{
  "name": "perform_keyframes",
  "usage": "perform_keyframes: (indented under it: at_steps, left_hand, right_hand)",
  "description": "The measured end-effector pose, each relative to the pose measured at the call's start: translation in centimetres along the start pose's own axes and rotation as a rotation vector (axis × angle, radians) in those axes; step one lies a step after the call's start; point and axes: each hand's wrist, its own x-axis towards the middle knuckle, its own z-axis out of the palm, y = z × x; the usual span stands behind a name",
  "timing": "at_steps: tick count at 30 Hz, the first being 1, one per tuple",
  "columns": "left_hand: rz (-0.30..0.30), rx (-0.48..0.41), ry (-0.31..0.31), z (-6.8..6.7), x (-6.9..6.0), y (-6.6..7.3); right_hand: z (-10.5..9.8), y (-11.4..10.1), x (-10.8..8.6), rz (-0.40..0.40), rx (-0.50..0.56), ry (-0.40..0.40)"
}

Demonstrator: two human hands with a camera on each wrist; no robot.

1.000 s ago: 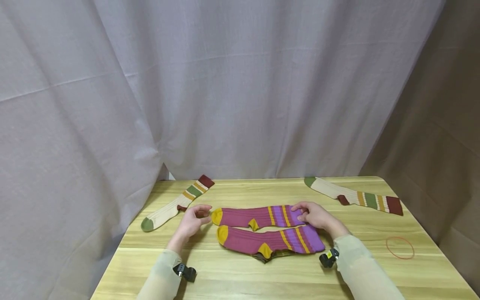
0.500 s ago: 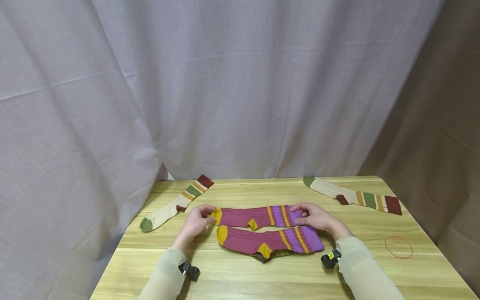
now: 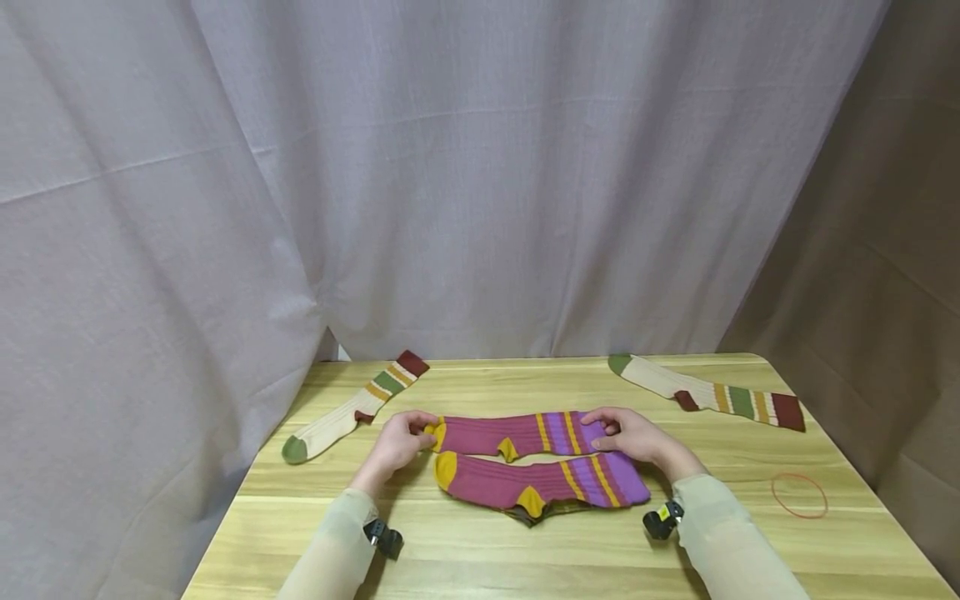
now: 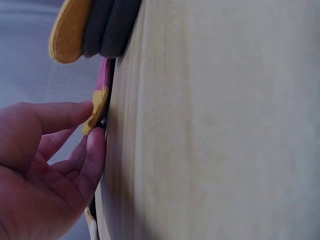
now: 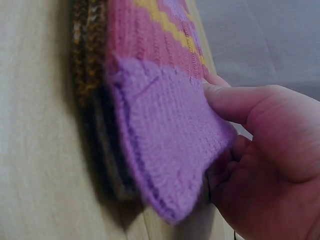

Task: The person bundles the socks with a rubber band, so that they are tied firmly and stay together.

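Observation:
A magenta sock (image 3: 487, 434) with a yellow toe and heel and a purple cuff lies flat across the table's middle. My left hand (image 3: 398, 442) pinches its yellow toe (image 4: 98, 106), thumb above and fingers beneath, as the left wrist view shows. At the other end, my right hand (image 3: 628, 435) grips the purple cuff; in the right wrist view the nearer cuff hides part of that hold. Just in front lies a matching magenta sock (image 3: 495, 482), on top of dark brown, patterned socks (image 5: 89, 60) that are mostly covered.
A cream striped sock (image 3: 341, 421) with a green toe lies at the back left of the wooden table (image 3: 480, 558). Its lookalike, another cream sock (image 3: 660, 379), is at the back right. A red oval (image 3: 799, 496) marks the right side. Grey curtains (image 3: 480, 208) stand behind.
My left hand has moved right, from beside the far magenta sock's toe onto it, and now pinches it. My right hand stays at the cuff, shifted only slightly. The other socks lie unchanged.

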Motion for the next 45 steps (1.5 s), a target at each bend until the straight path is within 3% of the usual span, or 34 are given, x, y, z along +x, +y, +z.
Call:
perform_keyframes:
  at_steps: [16,25,34,40,45]
  left_hand:
    - [0.008,0.008,0.005,0.13,0.05,0.3]
    - [-0.026,-0.065,0.008,0.13,0.15,-0.04]
    - [-0.087,-0.215,-0.029,-0.17,-0.17,-0.12]
    - [-0.081,-0.221,-0.045,-0.23,-0.28,0.03]
    - [-0.115,-0.239,-0.008,-0.23,-0.22,0.11]
  right_hand:
    - [0.21,-0.18,-0.14,-0.018,-0.004,-0.006]
    - [0.35,-0.23,-0.33,-0.014,-0.025,0.007]
    - [0.74,0.37,-0.14,-0.063,-0.031,0.027]
    - [0.5,0.29,-0.35,-0.086,-0.068,0.069]
    - [0.2,-0.05,-0.28,-0.083,-0.09,0.106]
